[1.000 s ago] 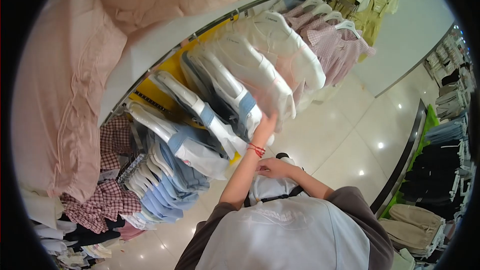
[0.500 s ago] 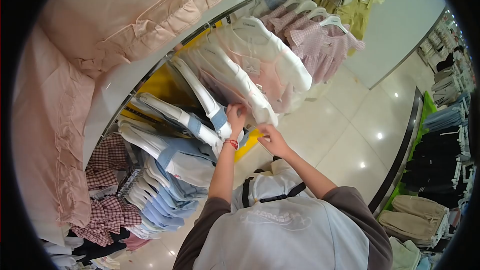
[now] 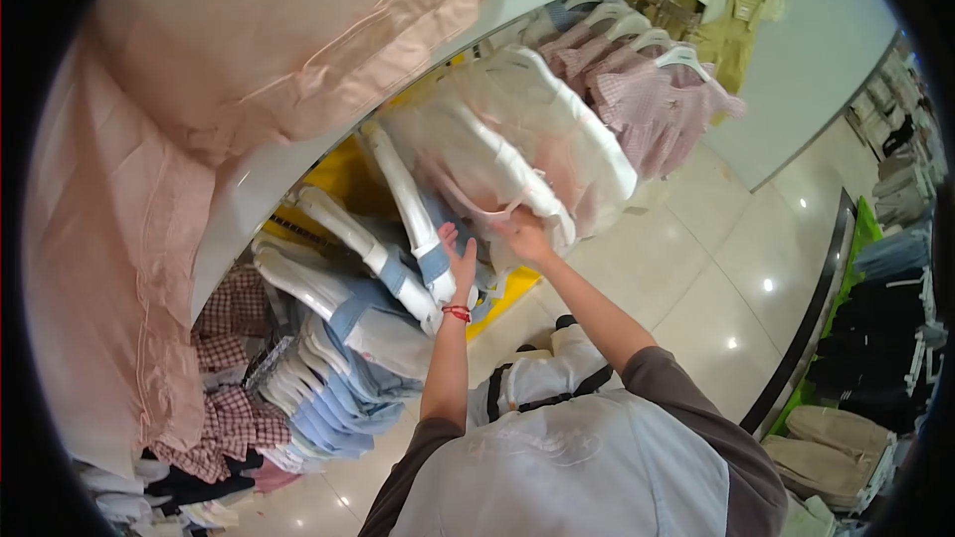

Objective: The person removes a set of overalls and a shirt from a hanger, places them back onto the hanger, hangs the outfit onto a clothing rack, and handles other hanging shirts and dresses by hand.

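Observation:
My left hand (image 3: 458, 264), with a red bracelet at its wrist, has its fingers apart. It is beside a white hanger (image 3: 400, 194) whose garment has denim-blue straps (image 3: 432, 264). My right hand (image 3: 523, 237) is closed at the lower edge of a pale pink and white garment (image 3: 468, 154). A thin pink strap (image 3: 477, 207) runs into its fingers, which are partly hidden by the cloth. Behind that garment hangs another sheer white and pink one (image 3: 562, 139) on a wide white hanger.
Pink checked dresses (image 3: 652, 109) hang farther along the rail. Checked and light blue clothes (image 3: 338, 393) hang low at left. Ruffled pink fabric (image 3: 129, 268) covers the upper left. Across the tiled floor (image 3: 686, 268), a rack holds dark clothes (image 3: 870, 323).
My right hand has moved up and left onto the pink garment and taken hold of its strap. My left hand has drawn back a little and its fingers have spread.

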Available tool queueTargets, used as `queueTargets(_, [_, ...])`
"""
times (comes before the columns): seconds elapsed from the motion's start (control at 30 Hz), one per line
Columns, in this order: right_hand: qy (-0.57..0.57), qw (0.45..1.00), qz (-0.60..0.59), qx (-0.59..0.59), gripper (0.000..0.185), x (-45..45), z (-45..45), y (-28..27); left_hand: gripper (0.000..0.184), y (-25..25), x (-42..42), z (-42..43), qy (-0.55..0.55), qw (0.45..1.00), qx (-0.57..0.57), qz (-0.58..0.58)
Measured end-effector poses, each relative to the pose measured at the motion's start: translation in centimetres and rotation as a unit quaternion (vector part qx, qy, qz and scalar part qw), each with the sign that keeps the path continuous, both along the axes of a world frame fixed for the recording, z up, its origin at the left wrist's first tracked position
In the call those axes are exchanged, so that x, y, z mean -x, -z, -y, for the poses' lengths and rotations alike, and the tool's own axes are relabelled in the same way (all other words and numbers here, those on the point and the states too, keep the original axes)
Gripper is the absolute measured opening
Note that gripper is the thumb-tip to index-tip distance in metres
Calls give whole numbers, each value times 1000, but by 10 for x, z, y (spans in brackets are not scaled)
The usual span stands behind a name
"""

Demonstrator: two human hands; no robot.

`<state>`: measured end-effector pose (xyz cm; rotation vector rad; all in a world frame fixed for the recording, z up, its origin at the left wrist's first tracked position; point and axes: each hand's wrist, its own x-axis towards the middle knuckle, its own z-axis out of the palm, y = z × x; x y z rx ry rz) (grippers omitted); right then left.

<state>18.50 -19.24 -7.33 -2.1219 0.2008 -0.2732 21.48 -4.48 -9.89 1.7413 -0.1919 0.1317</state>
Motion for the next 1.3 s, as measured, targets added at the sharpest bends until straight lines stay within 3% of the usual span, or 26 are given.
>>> queueTargets(0.1, [-72,997,-6,-19,40,2,-5,22,59,-1,4,15,66,997,43,11])
queueTargets(0.13, [-101,994,-37,16,44,-3,-8,47,52,-8,9,19,95,988,102,-65])
queueTargets(0.17, [-183,983,7,26,46,0,-6,46,42,9,0,15,120,992,-22,8])
queueTargets(0.2, [-114,991,-26,-64,45,17,-12,9,32,8,4,16,90,992,-84,-3])
queueTargets(0.23, [-76,986,-18,-150,45,14,-15,12,27,-4,7,21,98,993,-57,-41])
queueTargets(0.27, [-71,990,-72,-103,47,24,-10,-13,28,-25,18,26,98,993,-53,-35])
queueTargets(0.33, [-24,999,-21,-37,54,32,-8,-22,31,-31,23,29,114,991,-61,-17])
queueTargets(0.4, [-11,999,40,7,55,39,-2,-26,33,-31,30,30,155,984,30,-82])
queueTargets(0.5, [-50,994,-43,-90,57,52,13,-36,34,-34,39,26,207,962,58,-170])
queueTargets(0.6, [-33,992,-67,-106,54,63,25,-35,25,-35,44,25,213,956,133,-149])
queueTargets(0.7, [-35,996,-8,-84,50,77,37,-37,12,-37,55,23,234,940,161,-191])
queueTargets(0.87, [28,996,-46,-72,34,94,41,-52,8,-38,73,29,231,922,216,-224])
queueTargets(0.93, [113,974,195,-17,27,100,34,-30,12,-51,77,36,196,927,224,-229])
queueTargets(1.07, [11,980,114,-163,30,117,21,-42,12,-49,71,32,220,944,137,-205])
queueTargets(1.2, [-67,955,83,-278,45,116,7,-44,9,-58,72,30,256,919,197,-227])
queueTargets(1.3, [-72,957,95,-265,31,108,12,-34,12,-67,71,24,264,919,187,-224])
